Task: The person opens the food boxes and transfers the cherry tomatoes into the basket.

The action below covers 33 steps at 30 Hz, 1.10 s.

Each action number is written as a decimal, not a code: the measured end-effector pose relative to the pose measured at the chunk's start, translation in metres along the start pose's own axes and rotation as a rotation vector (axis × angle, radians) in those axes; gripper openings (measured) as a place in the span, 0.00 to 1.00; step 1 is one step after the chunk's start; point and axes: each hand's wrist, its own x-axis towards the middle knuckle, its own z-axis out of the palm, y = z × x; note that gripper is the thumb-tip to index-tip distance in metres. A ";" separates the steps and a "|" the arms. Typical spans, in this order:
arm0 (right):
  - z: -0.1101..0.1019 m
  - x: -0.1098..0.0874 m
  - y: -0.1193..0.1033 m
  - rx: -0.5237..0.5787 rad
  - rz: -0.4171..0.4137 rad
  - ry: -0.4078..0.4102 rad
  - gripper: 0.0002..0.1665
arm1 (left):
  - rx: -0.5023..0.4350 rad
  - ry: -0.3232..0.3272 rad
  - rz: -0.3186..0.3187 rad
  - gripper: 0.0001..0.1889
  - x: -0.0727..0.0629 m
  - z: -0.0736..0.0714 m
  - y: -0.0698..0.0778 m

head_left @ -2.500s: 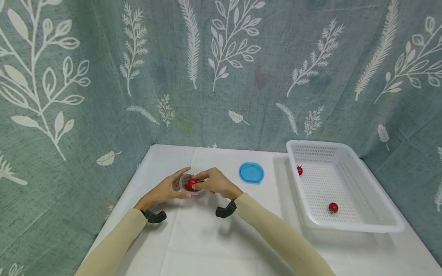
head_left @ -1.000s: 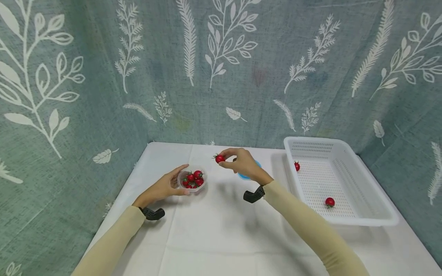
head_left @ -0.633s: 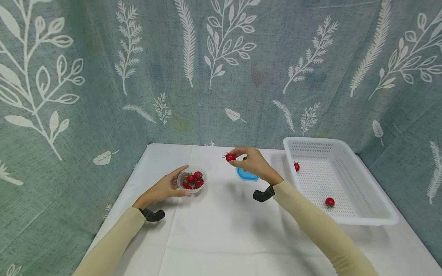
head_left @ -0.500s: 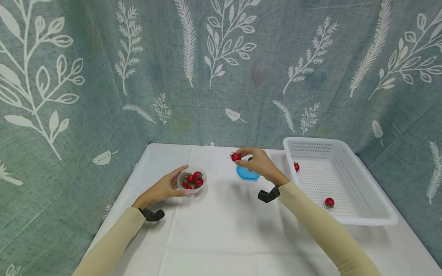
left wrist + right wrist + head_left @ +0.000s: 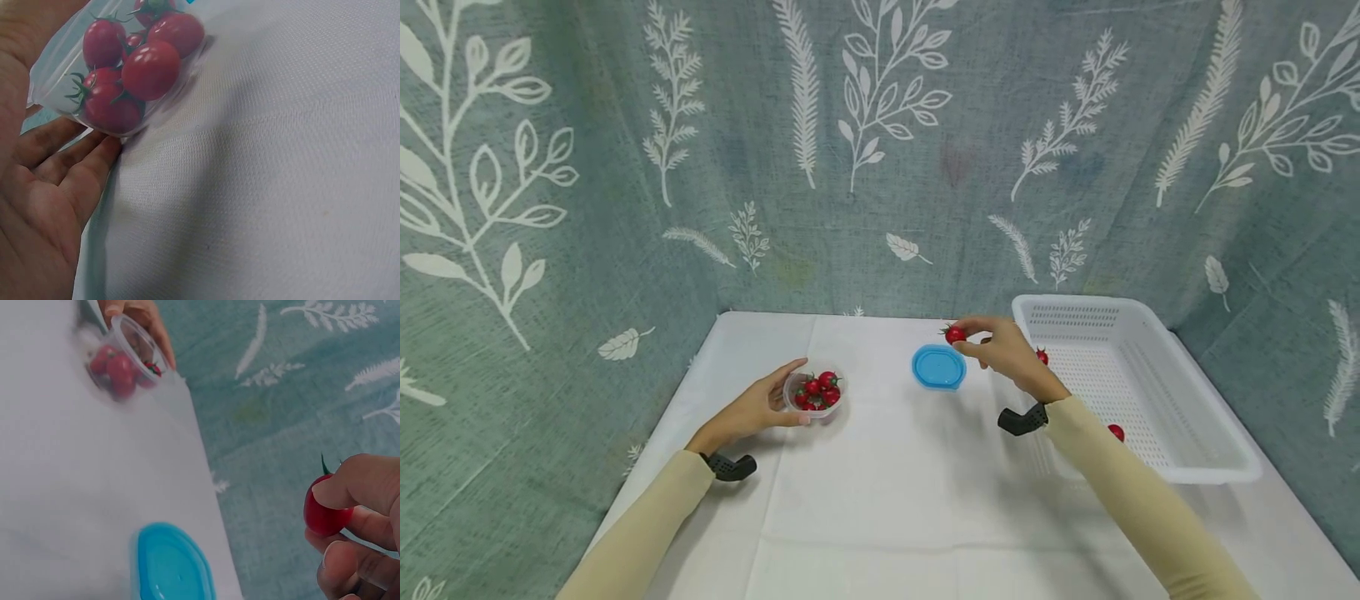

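My left hand [image 5: 758, 411] holds a small clear plastic container [image 5: 824, 413] on the white tablecloth, its thumb on the near side and fingers around the far side. Inside the container lie several red cherry tomatoes [image 5: 150, 70] with green stems. My right hand [image 5: 1011, 350] pinches one cherry tomato [image 5: 954, 334] between thumb and fingers, raised above the table, its green stem pointing up in the right wrist view. Just below the held tomato in the head view, a blue lid [image 5: 938, 367] lies flat on the cloth.
At the right stands a white perforated basket [image 5: 1206, 400]. One cherry tomato [image 5: 1042, 356] sits by its left wall, and another tomato [image 5: 1116, 432] is partly hidden by the right sleeve. A patterned green-grey curtain [image 5: 865, 250] rises behind the table [image 5: 850, 500].
The right hand lifted a cherry tomato out of the container and carried it right, past the blue lid towards the basket. The left hand has stayed at the container.
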 end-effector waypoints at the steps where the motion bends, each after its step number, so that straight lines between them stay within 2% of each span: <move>1: -0.004 -0.001 0.002 -0.002 0.005 0.006 0.22 | -0.003 0.001 -0.002 0.57 0.000 0.000 -0.001; 11: -0.041 -0.015 0.029 -0.035 0.051 0.075 0.27 | -0.010 0.003 -0.008 0.57 0.000 0.000 -0.001; 18: -0.065 -0.026 0.044 -0.070 0.052 0.114 0.31 | -0.004 0.008 -0.002 0.57 0.000 0.000 -0.003; 33: -0.101 -0.037 0.079 -0.140 0.145 0.184 0.31 | 0.003 0.006 -0.005 0.57 0.000 0.000 -0.001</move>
